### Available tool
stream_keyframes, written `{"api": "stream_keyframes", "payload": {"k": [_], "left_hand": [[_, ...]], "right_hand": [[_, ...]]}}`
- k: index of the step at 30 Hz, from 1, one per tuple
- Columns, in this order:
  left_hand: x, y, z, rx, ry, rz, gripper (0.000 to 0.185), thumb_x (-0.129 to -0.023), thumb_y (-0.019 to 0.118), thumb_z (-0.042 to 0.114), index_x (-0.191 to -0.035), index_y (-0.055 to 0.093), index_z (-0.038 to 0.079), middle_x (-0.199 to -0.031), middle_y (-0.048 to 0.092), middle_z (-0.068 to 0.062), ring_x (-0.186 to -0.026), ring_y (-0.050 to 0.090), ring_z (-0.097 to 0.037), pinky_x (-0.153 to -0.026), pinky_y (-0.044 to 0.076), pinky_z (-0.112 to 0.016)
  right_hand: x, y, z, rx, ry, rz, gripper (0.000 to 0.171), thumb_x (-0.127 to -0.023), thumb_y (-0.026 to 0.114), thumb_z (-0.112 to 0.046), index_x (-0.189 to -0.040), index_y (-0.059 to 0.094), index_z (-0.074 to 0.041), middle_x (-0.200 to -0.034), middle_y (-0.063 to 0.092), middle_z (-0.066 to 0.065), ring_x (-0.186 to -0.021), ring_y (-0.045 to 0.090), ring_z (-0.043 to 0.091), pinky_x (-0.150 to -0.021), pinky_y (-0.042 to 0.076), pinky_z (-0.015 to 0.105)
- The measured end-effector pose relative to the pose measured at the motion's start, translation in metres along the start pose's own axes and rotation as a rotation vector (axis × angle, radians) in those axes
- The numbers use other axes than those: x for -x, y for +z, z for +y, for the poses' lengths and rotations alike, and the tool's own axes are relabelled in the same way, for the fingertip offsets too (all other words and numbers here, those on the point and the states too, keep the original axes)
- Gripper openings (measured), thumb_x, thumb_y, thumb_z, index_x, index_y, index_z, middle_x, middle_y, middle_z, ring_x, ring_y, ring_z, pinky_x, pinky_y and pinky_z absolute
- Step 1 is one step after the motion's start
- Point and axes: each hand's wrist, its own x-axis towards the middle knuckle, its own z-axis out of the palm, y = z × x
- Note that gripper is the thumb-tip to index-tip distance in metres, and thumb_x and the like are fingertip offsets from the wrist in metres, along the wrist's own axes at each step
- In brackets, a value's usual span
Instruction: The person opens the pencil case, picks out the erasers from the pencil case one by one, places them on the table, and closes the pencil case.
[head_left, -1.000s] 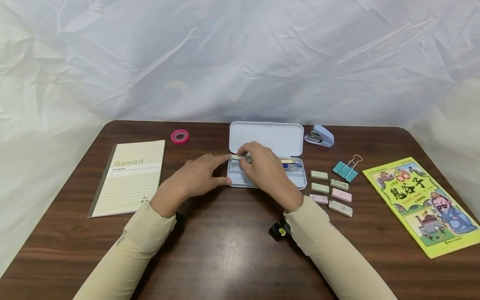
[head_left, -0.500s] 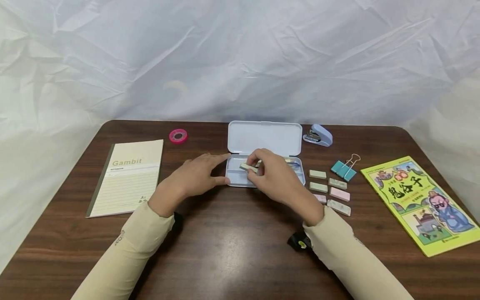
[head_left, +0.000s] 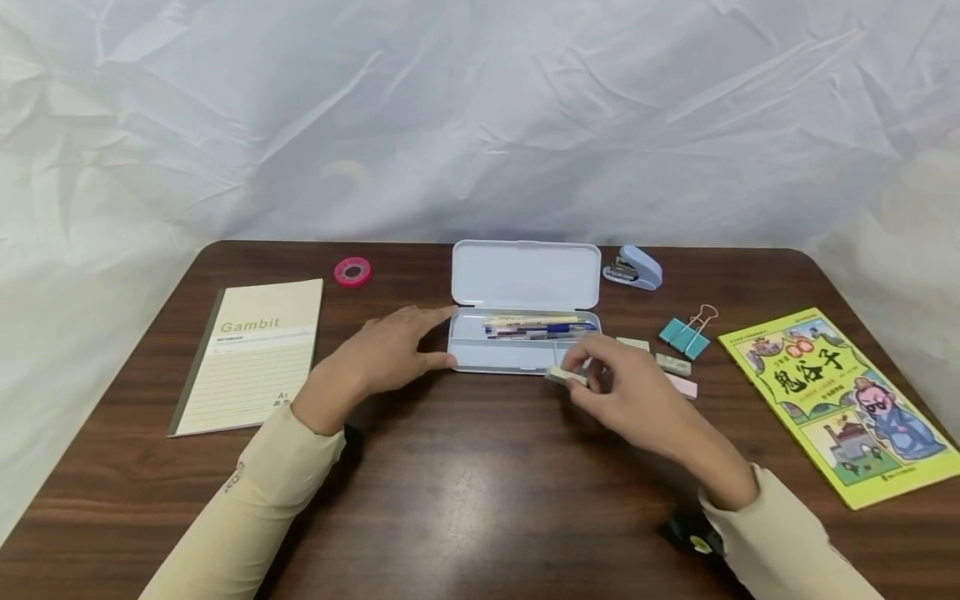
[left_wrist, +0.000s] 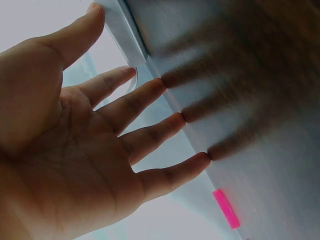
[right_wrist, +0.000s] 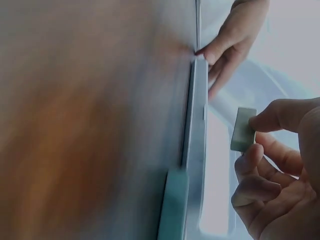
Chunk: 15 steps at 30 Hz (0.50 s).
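A pale blue pencil case [head_left: 491, 356] lies open at the table's middle, lid raised at the back. Several pens [head_left: 536, 327] lie in its rear compartment. My right hand [head_left: 637, 404] pinches a pale green eraser [head_left: 564, 376] between thumb and fingertips, over the case's front right edge. The right wrist view shows the held eraser [right_wrist: 243, 129] as a small block, with the other fingers curled below. At the case's left end, my left hand [head_left: 393, 354] keeps its thumb and fingertips against the side. Spread fingers show on that hand [left_wrist: 95, 150] in the left wrist view.
Erasers [head_left: 673, 364] lie right of the case, partly hidden by my right hand. Beyond them are a teal binder clip [head_left: 684, 337], a stapler [head_left: 636, 268] and a yellow comic book [head_left: 847, 400]. A notebook [head_left: 251, 358] and a pink tape roll [head_left: 352, 272] lie left.
My right hand has lifted the green eraser from the case's rear compartment and carried it right and toward the front edge, uncovering the pens. The left hand stays at the case's left end.
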Motion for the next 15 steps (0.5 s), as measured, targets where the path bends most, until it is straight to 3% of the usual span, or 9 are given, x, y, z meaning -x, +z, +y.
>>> {"api": "stream_keyframes", "payload": {"k": [5,9,15], "left_hand": [[-0.001,0.000,-0.002,0.004,0.004,0.004,0.079,-0.112,0.074,0.048,-0.180,0.040,0.026,-0.181,0.050,-0.011,-0.174,0.035,-0.049,-0.133,0.034,-0.081],[-0.011,0.010,-0.016,-0.003,0.014,0.014,0.082,-0.109,0.075,0.055,-0.180,0.040,0.030,-0.181,0.051,-0.010,-0.173,0.036,-0.050,-0.130,0.035,-0.084],[-0.030,0.031,-0.044,0.000,0.003,0.030,0.089,-0.104,0.074,0.070,-0.180,0.035,0.044,-0.183,0.047,0.005,-0.177,0.032,-0.039,-0.135,0.033,-0.080]], "right_hand": [[0.024,-0.015,0.020,0.035,-0.007,0.028,0.019,-0.101,0.085,-0.006,-0.112,0.078,-0.020,-0.087,0.061,-0.006,-0.077,0.053,0.006,-0.063,0.044,0.025],[0.046,-0.025,0.039,0.083,-0.027,0.054,0.024,-0.098,0.088,-0.005,-0.111,0.079,-0.022,-0.088,0.060,-0.009,-0.076,0.052,0.002,-0.062,0.043,0.024],[0.075,-0.039,0.067,0.136,-0.005,0.080,0.031,-0.094,0.090,-0.001,-0.112,0.080,-0.024,-0.084,0.057,-0.012,-0.072,0.049,0.000,-0.060,0.039,0.024]]}}
